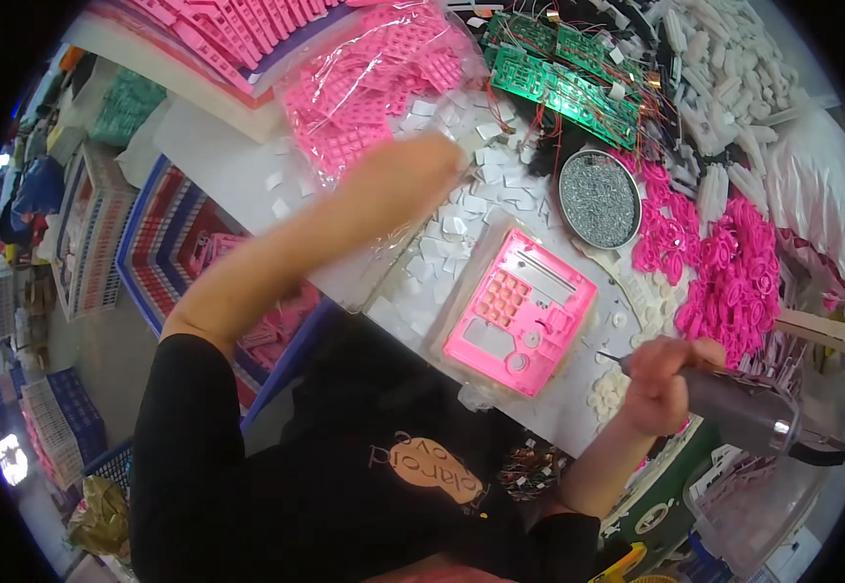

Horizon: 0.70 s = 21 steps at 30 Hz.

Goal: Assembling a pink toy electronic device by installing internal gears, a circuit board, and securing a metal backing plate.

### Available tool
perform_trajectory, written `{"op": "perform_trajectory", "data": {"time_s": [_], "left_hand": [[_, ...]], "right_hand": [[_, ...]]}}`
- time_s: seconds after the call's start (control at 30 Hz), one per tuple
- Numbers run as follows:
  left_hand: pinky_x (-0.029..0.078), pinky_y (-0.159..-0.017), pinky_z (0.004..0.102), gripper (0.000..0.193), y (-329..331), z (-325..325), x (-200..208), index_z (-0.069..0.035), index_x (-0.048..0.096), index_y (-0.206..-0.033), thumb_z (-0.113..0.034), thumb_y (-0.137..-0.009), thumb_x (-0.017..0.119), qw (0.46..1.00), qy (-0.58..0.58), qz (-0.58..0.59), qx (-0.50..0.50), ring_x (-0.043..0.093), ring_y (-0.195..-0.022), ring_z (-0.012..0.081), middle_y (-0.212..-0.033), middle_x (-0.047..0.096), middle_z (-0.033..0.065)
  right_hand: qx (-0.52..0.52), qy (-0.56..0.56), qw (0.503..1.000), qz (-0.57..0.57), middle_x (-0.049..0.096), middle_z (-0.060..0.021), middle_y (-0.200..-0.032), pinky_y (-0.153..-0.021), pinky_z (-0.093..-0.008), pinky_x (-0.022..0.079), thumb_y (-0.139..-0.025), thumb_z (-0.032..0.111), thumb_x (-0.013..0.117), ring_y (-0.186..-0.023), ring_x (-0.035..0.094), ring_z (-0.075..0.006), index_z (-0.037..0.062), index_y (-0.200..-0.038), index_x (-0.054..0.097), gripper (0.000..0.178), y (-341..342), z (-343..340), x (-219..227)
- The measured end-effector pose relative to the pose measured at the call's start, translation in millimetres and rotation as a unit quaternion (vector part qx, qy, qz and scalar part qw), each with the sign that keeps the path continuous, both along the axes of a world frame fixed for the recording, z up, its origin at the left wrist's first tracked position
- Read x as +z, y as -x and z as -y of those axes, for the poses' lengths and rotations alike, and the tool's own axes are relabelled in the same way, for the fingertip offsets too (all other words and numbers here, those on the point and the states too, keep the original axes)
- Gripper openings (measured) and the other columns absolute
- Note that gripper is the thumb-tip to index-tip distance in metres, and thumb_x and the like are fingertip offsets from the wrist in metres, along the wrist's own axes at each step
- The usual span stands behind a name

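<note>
- Working over a crowded tabletop [248, 185], my left hand [413, 170] is stretched out and motion-blurred above the clear bag of pink parts [374, 87] and the loose white squares [471, 204]; whether that grip is open or clenched I cannot tell.
- Risk: reaching blind like this, my forearm could sweep the white squares or drag the bag off the edge on my left, since the bag lies close to it.
- Pink keypad housing [522, 311] lies flat in a shallow tray, just left of my right hand [660, 384]; its long axis looks to run from near-left to far-right, button grid on its left half.
- Risk: nothing pins the housing, so a push from the tool tip could skate it sideways, I judge.
- My right grip is clenched around a grey power screwdriver [733, 403], long axis near level, bit pointing left toward the housing, body trailing right.
- Risk: the bit could slip and scratch the pink plastic.
- Round dish of small screws [598, 198] sits beyond the housing; a knock would scatter them.
</note>
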<state>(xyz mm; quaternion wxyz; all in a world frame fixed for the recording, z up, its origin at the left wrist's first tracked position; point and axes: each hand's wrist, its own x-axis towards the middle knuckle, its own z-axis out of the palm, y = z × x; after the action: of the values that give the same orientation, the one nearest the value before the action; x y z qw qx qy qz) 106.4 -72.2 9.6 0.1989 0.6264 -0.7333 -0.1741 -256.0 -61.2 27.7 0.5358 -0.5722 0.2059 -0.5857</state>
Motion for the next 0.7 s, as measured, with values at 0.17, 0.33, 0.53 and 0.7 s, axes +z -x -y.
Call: {"op": "perform_trajectory", "data": {"time_s": [0.17,0.33,0.53,0.7], "left_hand": [[0.052,-0.080,0.0488,0.023,-75,4,-13,-0.003,0.063,-0.097,-0.014,-0.078,0.071,0.958,0.010,0.281,0.065,0.063,-0.094,0.0366,-0.091,0.064,0.0164],[0.051,-0.080,0.0483,0.023,-81,-1,-19,-0.005,0.063,-0.096,-0.014,-0.076,0.073,0.965,0.027,0.255,0.064,0.062,-0.095,0.0353,-0.090,0.064,0.0150],[0.050,-0.076,0.0429,0.018,-75,1,9,-0.005,0.063,-0.092,-0.012,-0.078,0.073,0.989,0.001,0.144,0.033,0.062,-0.088,0.0314,-0.095,0.067,0.0129],[0.048,-0.075,0.0351,0.021,-24,-20,29,-0.005,0.065,-0.099,-0.009,-0.082,0.075,0.963,0.237,-0.107,0.065,0.063,-0.086,0.0212,-0.090,0.067,0.0071]], "right_hand": [[-0.011,-0.029,1.000,-0.004,0.046,-0.0017,-0.063,-0.047,-0.0290,0.039,-0.090,0.015,0.068,-0.051,0.043,-0.0124,0.0027,-0.126,0.047,0.044,14,11,1],[-0.017,-0.045,0.999,-0.013,0.049,-0.0024,-0.066,-0.047,-0.0275,0.038,-0.091,0.014,0.069,-0.053,0.044,-0.0121,0.0017,-0.125,0.047,0.043,6,13,-1],[-0.072,-0.042,0.996,-0.038,0.058,-0.0078,-0.077,-0.054,-0.0284,0.044,-0.089,0.013,0.072,-0.061,0.053,-0.0156,-0.0015,-0.136,0.041,0.058,9,15,14],[-0.518,0.248,0.799,-0.178,0.055,-0.0251,-0.127,-0.089,-0.0432,0.053,-0.088,0.018,0.075,-0.100,0.062,-0.0300,-0.0099,-0.140,0.034,0.072,-11,9,37]]}}
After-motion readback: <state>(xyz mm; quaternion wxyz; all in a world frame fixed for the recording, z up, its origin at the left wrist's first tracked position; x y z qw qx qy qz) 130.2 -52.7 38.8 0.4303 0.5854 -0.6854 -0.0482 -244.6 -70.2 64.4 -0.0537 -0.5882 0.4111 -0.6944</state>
